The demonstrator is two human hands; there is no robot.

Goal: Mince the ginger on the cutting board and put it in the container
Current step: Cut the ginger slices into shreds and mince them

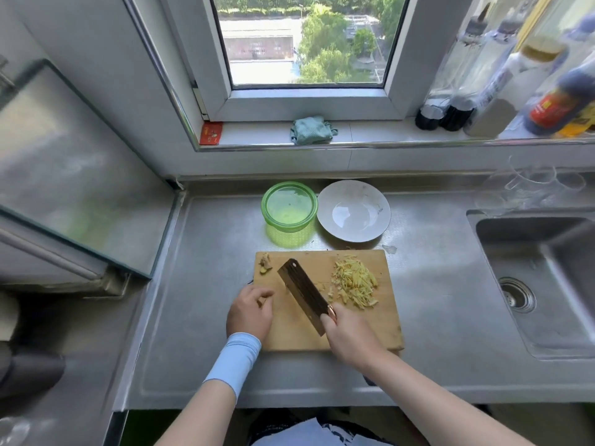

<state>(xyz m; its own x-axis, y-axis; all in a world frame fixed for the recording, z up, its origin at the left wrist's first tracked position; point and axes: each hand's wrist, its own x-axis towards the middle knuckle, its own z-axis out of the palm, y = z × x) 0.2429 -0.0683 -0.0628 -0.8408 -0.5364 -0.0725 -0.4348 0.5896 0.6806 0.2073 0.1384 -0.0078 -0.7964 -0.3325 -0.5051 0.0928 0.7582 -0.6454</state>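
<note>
Ginger: pale yellow shreds, loose pile on the cutting board, at approx 2 o'clock from board centre, a few stray bits trailing toward 6. None in the container. Small knobbly ginger scraps sit apart in the board's 10 o'clock corner.

Cleaver: dark blade lies diagonal across board centre, tip toward 11 o'clock, heel toward 5, just left of the shreds. Can't tell if the edge touches the wood.

R hand: at 5 o'clock on the board, fingers wrapped tight round the cleaver handle, which is mostly hidden; copper-coloured collar shows at the blade end.

L hand: at 8 o'clock, over the board's left edge, fingers curled under w/ thumb near the forefinger; blurred, can't tell if it pinches anything. Light blue sleeve on that wrist.

Container: green, see-through, round, at 12 o'clock beyond the board, apart from it. White plate just beside it at 1 o'clock, rims nearly touching.

All on a steel counter. Sink at 3 o'clock, well apart from the board. Clear glassware behind the sink, approx 2 o'clock. Window sill at 12: folded teal cloth, red card toward 11, bottles toward 1-2.
</note>
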